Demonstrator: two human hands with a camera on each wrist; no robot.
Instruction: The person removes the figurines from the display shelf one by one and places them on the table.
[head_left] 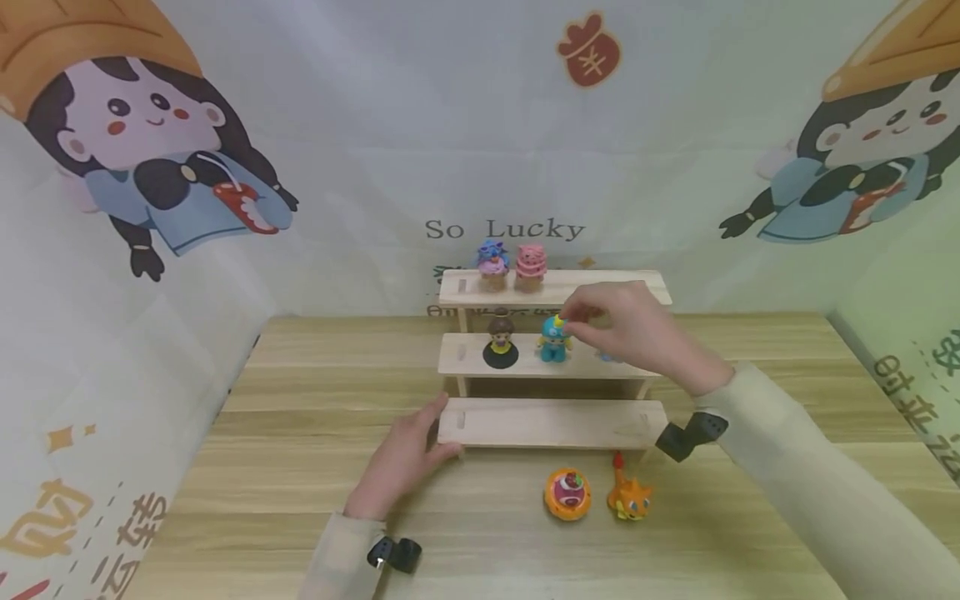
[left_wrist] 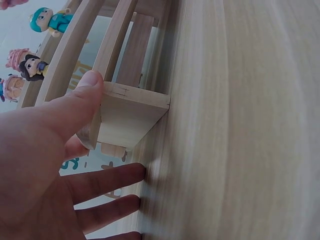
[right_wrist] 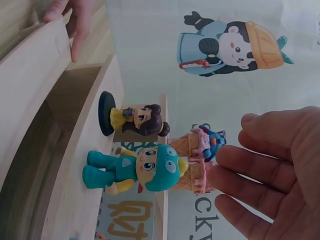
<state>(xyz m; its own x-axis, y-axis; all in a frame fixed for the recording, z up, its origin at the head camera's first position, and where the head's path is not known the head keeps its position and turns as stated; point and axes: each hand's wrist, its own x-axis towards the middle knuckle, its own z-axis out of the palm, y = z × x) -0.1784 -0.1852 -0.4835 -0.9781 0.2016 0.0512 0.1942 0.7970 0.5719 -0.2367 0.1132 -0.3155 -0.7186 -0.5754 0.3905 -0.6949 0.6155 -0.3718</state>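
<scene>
A wooden three-step display shelf (head_left: 551,422) stands on the table, its left end gripped between the thumb and a finger of my left hand (head_left: 401,458). In the left wrist view the thumb (left_wrist: 90,80) lies on the lowest step's edge and the other fingers spread loosely. My right hand (right_wrist: 270,170) hovers just off the head of a teal-suited figurine (right_wrist: 132,170), holding nothing. That figurine stands on the middle step beside a yellow-dressed doll figurine (head_left: 501,333) on a black base. A small light-blue thing (head_left: 611,357) is mostly hidden behind the right hand.
On the top step stand a blue-topped ice-cream-cone figurine (head_left: 492,267) and a pink one (head_left: 531,268). In front of the shelf lie a round orange toy (head_left: 567,495) and an orange dragon-like figurine (head_left: 630,497). A printed cloth (head_left: 360,150) hangs behind the table.
</scene>
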